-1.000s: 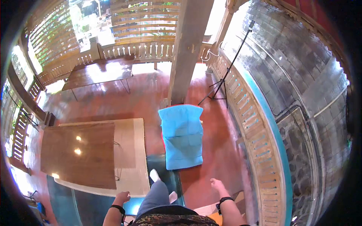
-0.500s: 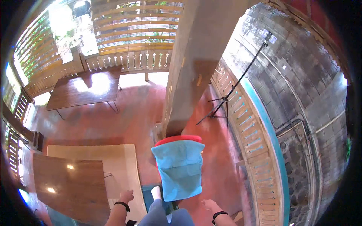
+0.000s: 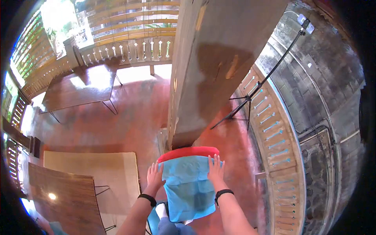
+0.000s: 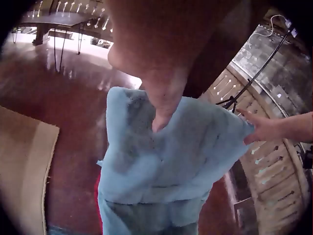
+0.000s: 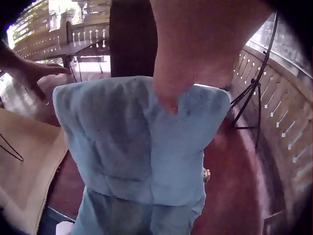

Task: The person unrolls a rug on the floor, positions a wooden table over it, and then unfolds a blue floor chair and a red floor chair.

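A light blue cloth (image 3: 188,184), towel-like with fold creases, lies draped over a red object (image 3: 188,152) whose curved top edge shows behind it. At its upper left corner my left hand (image 3: 155,177) reaches with fingers extended; the right wrist view shows those fingers spread beside the cloth's edge. My right hand (image 3: 216,171) lies at the upper right corner, fingers straight and pointing away from me. In the left wrist view, the thumb and fingers of that right hand (image 4: 261,128) stand apart at the cloth's right edge. Most of the red object is hidden under the cloth.
A thick wooden post (image 3: 211,74) rises right behind the red object. To its right a black tripod (image 3: 249,98) holds a phone by the balustrade (image 3: 274,129). One brown table (image 3: 58,196) stands on a beige mat (image 3: 117,164) at left, another table (image 3: 78,92) farther back.
I have stepped closer to the blue cloth and the post. Both hands, earlier low and short of the cloth with curled fingers, have reached forward to its upper corners with fingers extended.
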### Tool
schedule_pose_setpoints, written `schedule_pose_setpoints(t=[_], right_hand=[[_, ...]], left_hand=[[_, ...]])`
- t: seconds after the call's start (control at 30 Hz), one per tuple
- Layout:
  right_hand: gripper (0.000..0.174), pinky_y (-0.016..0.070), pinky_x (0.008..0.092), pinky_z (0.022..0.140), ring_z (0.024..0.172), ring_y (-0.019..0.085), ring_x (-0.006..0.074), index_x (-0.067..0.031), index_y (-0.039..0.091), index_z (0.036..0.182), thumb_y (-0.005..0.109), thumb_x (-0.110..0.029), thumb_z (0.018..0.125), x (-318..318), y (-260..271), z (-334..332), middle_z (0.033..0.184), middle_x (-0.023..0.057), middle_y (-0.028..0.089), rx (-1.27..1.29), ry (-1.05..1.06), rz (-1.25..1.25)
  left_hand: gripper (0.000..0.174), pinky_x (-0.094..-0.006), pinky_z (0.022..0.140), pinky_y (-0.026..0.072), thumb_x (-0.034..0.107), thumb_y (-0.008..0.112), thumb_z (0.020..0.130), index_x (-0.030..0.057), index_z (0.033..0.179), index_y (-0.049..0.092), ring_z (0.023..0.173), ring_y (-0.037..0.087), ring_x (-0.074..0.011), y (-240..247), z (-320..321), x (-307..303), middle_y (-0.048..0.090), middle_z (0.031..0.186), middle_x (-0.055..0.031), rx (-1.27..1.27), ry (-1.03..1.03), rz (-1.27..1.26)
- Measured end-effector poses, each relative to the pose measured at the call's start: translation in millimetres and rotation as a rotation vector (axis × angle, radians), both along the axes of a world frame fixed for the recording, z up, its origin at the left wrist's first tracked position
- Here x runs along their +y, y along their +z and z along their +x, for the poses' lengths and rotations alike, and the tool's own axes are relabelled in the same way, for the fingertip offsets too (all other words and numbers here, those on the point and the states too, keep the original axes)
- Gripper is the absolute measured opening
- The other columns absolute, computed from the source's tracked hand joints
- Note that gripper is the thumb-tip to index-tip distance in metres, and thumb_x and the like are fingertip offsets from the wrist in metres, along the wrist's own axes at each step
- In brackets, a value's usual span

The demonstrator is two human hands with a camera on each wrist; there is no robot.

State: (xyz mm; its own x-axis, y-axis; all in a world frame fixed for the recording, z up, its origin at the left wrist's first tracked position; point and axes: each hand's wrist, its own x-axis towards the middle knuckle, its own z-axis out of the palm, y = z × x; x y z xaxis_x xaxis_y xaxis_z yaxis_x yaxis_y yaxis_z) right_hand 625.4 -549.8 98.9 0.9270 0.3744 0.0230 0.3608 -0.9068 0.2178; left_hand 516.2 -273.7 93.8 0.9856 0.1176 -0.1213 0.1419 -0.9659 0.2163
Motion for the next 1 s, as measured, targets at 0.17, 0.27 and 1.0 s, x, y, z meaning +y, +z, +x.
schedule_pose_setpoints(t=[0.17, 0.27, 1.0], right_hand=[[0.065, 0.0313, 0.051, 0.092, 0.112, 0.043, 0.027, -0.019, 0.034, 0.128, 0.061, -0.017, 0.069, 5.3, -15.5, 28.2, 0.118, 0.0107, 0.046, 0.307, -0.141, 0.027], [0.07, 0.0366, 0.0504, 0.086, 0.105, 0.048, 0.0265, -0.018, 0.036, 0.124, 0.069, -0.026, 0.062, -3.2, -25.6, 17.6, 0.112, 0.0079, 0.049, 0.454, -0.192, 0.003], [0.05, 0.04, 0.0467, 0.073, 0.104, 0.049, 0.0234, -0.0185, 0.05, 0.108, 0.064, -0.015, 0.061, -121.1, 133.2, -227.0, 0.105, 0.0069, 0.054, 0.269, -0.137, 0.161]], left_hand=[[0.095, -0.0423, 0.099, 0.0276, 0.035, 0.076, 0.055, 0.0165, 0.133, 0.024, 0.119, 0.036, -0.0282, -34.5, 25.0, 2.2, 0.041, 0.125, -0.0125, 0.11, -0.002, 0.034], [0.084, -0.0435, 0.088, 0.0387, 0.036, 0.075, 0.056, 0.0134, 0.126, 0.034, 0.107, 0.047, -0.0273, -43.0, 19.8, -1.2, 0.05, 0.11, -0.0113, 0.332, 0.066, -0.144], [0.045, -0.0409, 0.067, 0.0488, 0.03, 0.066, 0.061, 0.0163, 0.102, 0.053, 0.086, 0.058, -0.0267, 125.7, -127.7, -53.1, 0.06, 0.089, -0.0082, 0.388, -0.625, -0.036]])
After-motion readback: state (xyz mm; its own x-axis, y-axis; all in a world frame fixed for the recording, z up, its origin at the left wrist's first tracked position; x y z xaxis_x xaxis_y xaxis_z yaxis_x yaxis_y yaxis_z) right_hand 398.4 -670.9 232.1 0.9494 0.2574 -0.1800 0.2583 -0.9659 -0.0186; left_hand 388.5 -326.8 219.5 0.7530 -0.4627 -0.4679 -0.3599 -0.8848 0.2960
